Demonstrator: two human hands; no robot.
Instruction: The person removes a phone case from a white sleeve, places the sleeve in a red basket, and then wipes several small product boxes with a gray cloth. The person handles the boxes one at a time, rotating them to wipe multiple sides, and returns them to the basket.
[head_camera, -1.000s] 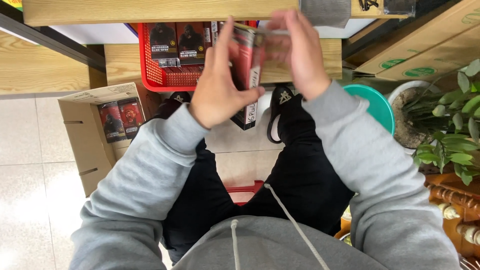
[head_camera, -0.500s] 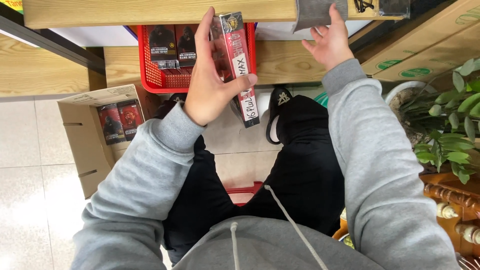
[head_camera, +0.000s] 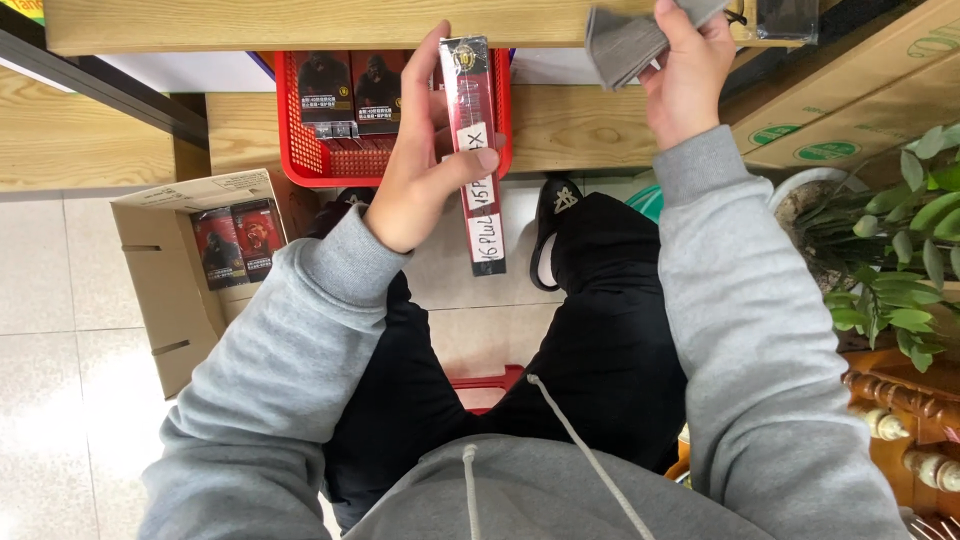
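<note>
My left hand (head_camera: 425, 160) grips a long, narrow red and black box (head_camera: 473, 150) with a white label strip, held upright in front of a red plastic basket (head_camera: 300, 150). My right hand (head_camera: 688, 70) is raised to the upper right and holds a grey cloth (head_camera: 625, 40) against the edge of a wooden shelf (head_camera: 300, 25). The basket sits on a lower wooden shelf (head_camera: 570, 125) and holds dark boxes (head_camera: 345, 90) with a figure printed on them.
An open cardboard carton (head_camera: 160, 260) with similar dark and red boxes (head_camera: 238, 245) stands on the tiled floor at left. A potted green plant (head_camera: 900, 250) and cardboard cartons (head_camera: 850, 100) are at right. My legs in black trousers fill the middle.
My right hand has let go of the box and moved up and right to the shelf edge with the grey cloth. The left hand has kept the box, turning it edge-on.
</note>
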